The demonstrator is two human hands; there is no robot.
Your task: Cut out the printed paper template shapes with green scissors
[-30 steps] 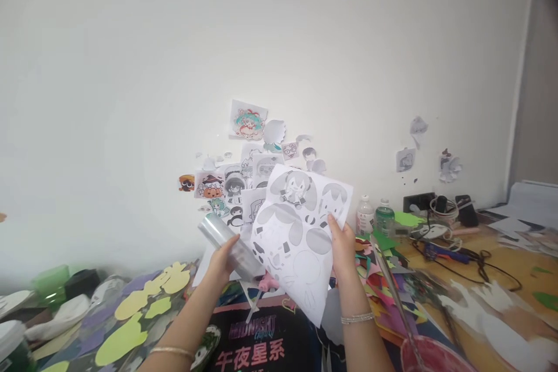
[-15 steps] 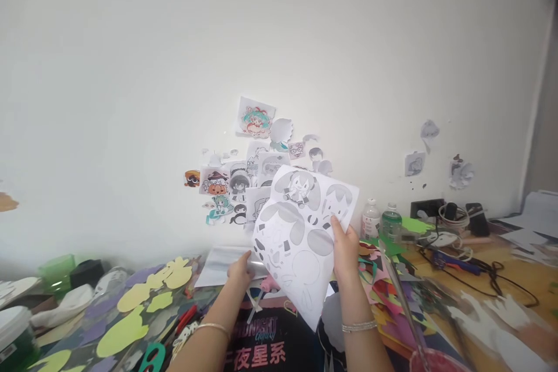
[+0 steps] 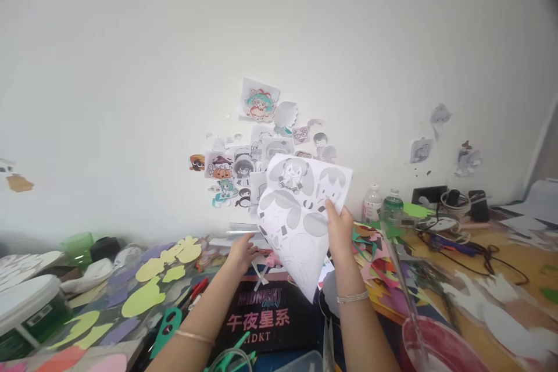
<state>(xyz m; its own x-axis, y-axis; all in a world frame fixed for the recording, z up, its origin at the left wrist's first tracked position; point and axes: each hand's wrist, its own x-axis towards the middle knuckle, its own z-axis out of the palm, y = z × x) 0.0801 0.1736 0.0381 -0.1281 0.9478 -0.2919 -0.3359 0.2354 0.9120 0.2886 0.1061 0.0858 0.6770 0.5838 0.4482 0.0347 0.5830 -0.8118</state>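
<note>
My right hand [image 3: 340, 231] is raised in front of the wall and pinches a white printed sheet [image 3: 296, 215] of grey cartoon pattern pieces by its right edge. My left hand [image 3: 242, 252] is lower, near the foot of the wall. Its fingers are stretched out onto a shiny clear film roll [image 3: 239, 228] that lies flat on the desk. A pink glue gun [image 3: 271, 259] lies just right of that hand, partly hidden by the sheet.
Yellow and purple foam cutouts [image 3: 150, 296], green scissors [image 3: 168, 325] and a green-labelled tub [image 3: 30, 311] are on the left. A black mat [image 3: 261, 317] lies in front. Two bottles [image 3: 373, 204], cables [image 3: 453, 232], colourful scraps and a red bowl [image 3: 436, 346] are on the right. Cartoon pictures [image 3: 258, 100] are on the wall.
My left hand lowered the clear film roll from the air to the desk by the wall and spread its fingers. The printed sheet stayed raised in my right hand. The view shifted left.
</note>
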